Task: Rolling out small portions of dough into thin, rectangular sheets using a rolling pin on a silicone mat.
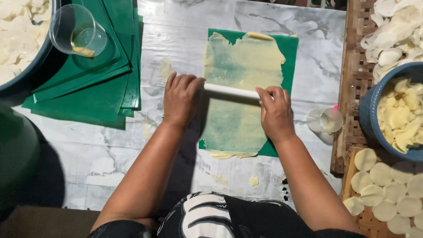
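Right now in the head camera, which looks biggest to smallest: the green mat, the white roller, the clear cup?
1. Green mat
2. White roller, between both hands
3. Clear cup; cup and roller look close, so unsure.

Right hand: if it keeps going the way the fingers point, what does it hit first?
The right hand points up-frame across the white roller. Past that, it runs over the thin dough sheet on the green mat. Nothing upright shows in that line; beyond lies bare marble table.
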